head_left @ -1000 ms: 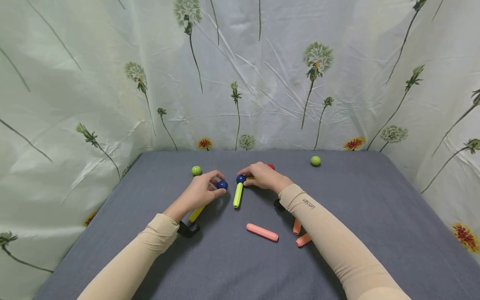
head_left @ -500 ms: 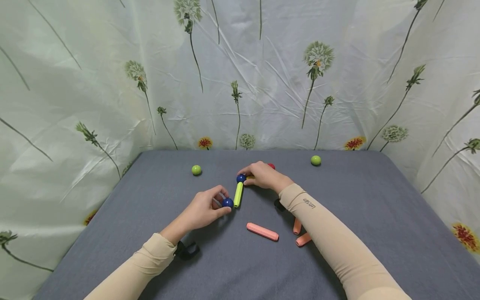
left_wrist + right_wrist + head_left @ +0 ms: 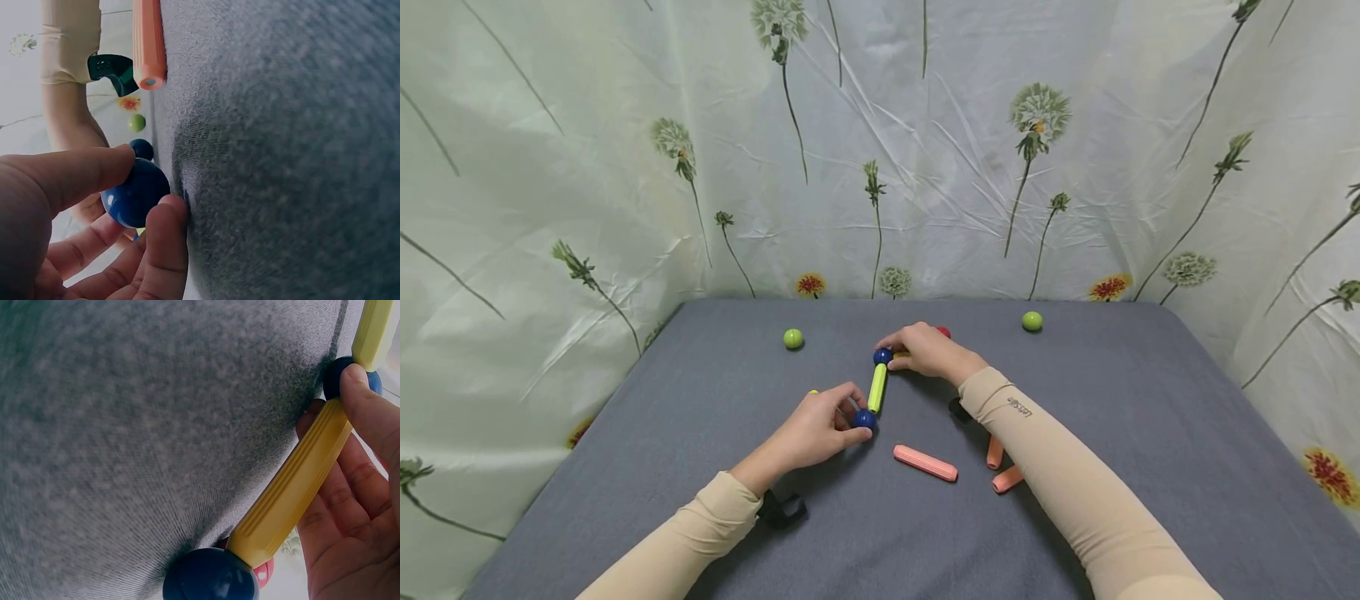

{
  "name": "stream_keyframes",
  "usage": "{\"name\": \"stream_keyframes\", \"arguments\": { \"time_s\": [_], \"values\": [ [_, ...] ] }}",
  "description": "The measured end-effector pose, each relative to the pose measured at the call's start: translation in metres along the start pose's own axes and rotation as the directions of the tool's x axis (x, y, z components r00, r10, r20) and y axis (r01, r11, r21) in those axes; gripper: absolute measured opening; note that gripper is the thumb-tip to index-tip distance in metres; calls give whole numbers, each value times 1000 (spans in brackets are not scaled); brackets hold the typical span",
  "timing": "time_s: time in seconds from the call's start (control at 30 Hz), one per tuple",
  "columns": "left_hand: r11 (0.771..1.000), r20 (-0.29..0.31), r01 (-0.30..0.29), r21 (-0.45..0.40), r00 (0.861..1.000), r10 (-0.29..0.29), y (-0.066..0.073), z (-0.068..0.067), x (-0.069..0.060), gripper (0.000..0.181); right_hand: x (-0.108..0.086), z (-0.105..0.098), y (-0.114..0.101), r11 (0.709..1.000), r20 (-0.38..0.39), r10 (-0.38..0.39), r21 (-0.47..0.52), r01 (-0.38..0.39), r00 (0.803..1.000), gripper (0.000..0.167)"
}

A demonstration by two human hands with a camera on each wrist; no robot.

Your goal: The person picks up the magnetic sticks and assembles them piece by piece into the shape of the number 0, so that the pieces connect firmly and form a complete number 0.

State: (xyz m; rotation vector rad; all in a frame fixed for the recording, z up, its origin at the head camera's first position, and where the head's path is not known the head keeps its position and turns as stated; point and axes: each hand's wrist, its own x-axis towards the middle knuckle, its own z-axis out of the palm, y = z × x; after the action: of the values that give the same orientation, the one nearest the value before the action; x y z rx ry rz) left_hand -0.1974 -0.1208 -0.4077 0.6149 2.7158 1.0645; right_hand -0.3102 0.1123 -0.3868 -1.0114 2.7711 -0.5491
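Note:
My left hand (image 3: 812,429) pinches a blue ball (image 3: 864,419) between thumb and fingers; the left wrist view shows this ball (image 3: 132,199) close up. It sits at the near end of a lime-yellow ribbed rod (image 3: 877,389), seemingly touching it. At that rod's far end, my right hand (image 3: 928,350) grips another blue ball (image 3: 883,357) with thumb and fingertips. From there a deeper yellow rod (image 3: 290,487) runs under the right palm to a further blue ball (image 3: 209,575). The head view mostly hides that part. A red ball (image 3: 943,332) shows behind the right hand.
On the grey cloth, a salmon rod (image 3: 925,462) lies between the arms. Two more salmon rods, one (image 3: 995,452) and another (image 3: 1007,478), are partly under the right forearm. Green balls rest at the back left (image 3: 793,338) and back right (image 3: 1032,321). A floral curtain (image 3: 955,167) hangs behind.
My left hand has brought its blue ball nearer to me and to the right, up to the lime-yellow rod's near end. The right hand has stayed in place.

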Motion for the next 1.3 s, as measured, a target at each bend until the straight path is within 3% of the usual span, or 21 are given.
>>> {"name": "stream_keyframes", "arguments": {
  "time_s": [0.4, 0.8, 1.17, 1.3],
  "values": [
    [1000, -18, -14, 14, 1000, 14, 2, 4, 3, 29, 1, 2, 2, 1000, -8, -17, -7, 17, 1000, 38],
    [999, 21, -15, 35, 1000, 14, 3, 6, 7, 31, 0, 1, 2, 1000, -12, -20, 7, 20, 1000, 40],
    [994, 84, -107, 6, 991, 107, -3, 5, 5, 36, 1, -13, 0, 999, 112, 16, 46, -21, 994, 48],
    [993, 105, -120, -1, 987, 119, -7, 5, 4, 36, -5, -23, 2, 996, 94, 15, 85, -23, 995, 42]
  ]
}}
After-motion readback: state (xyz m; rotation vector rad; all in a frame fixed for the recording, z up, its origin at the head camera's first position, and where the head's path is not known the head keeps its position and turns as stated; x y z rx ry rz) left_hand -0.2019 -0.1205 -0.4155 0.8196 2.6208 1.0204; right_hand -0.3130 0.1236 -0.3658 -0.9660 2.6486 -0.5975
